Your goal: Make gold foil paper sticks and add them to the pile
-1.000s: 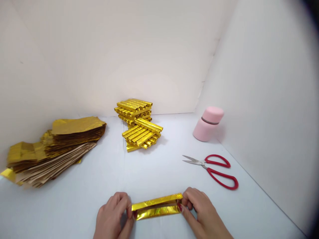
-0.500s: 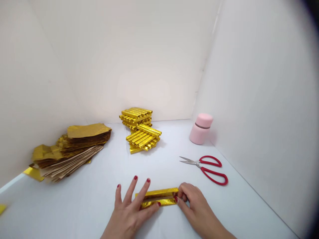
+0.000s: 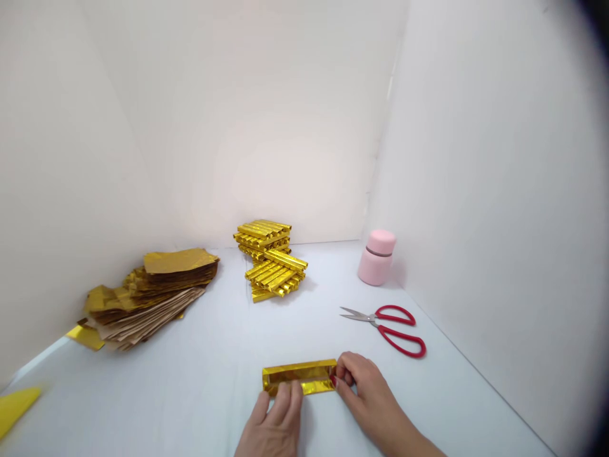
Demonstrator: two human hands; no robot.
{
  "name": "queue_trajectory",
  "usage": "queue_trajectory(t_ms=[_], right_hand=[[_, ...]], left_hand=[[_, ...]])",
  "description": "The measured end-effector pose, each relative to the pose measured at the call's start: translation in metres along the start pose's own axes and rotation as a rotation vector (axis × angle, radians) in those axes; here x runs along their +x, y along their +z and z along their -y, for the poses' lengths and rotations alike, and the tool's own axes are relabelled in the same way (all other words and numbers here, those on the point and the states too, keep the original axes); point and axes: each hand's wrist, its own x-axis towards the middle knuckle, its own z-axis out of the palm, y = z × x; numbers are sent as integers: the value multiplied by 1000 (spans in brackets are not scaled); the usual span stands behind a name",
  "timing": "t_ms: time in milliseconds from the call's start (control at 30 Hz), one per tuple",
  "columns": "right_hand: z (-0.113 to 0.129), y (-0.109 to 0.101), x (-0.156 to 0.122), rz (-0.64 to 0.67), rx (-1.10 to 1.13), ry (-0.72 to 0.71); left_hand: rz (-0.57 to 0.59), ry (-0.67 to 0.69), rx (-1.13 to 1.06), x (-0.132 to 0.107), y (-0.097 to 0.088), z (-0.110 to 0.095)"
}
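Near the front middle of the pale bluish-white table (image 3: pixel 214 374): a long, narrow folded piece of shiny gold paper (image 3: pixel 299 366) lies crosswise, its sides raised around a hollow that opens upward.
Right-hand grip: the right hand (image 3: pixel 364 386) pinches the folded piece's right end between thumb and curled fingers, a dark red nail showing on the thumb.
Left-hand grip: the left hand (image 3: pixel 272 428) comes in from the near side, bent fingers on the near wall of the piece, toward its left end; the thumb is hidden, so I cannot tell whether it pinches the paper.
Scissors: beyond the right hand lies a pair of metal scissors with red loop handles (image 3: pixel 372 318), blades slightly parted and pointing left.
Gold sticks: farther back, slim gold paper sticks (image 3: pixel 278 274) are piled in crossing layers, a neater, taller pile behind a looser one.
Flask: at the back right stands a squat pink flask (image 3: pixel 375 266) with a rounded cap and a dark band.
Paper: on the left, gold and brown paper sheets (image 3: pixel 147 314) lie in slanting, overlapping stacks.
Left edge: a blurred yellow piece (image 3: pixel 18 409) is cut off by the view.
Surround: plain white walls (image 3: pixel 285 127) enclose the back and sides.
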Motion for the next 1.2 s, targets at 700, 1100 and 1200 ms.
queue_trajectory(t_ms=[700,1100,1200], right_hand=[[15,4,-19,-142,-50,-195],[33,27,-32,-95,-273,-420],[29,17,-37,-102,-288,-323]], left_hand=[[171,-390,-103,-5,1,-31],[258,-378,-199,-2,-14,-23],[283,-367,-237,-3,-15,-21]])
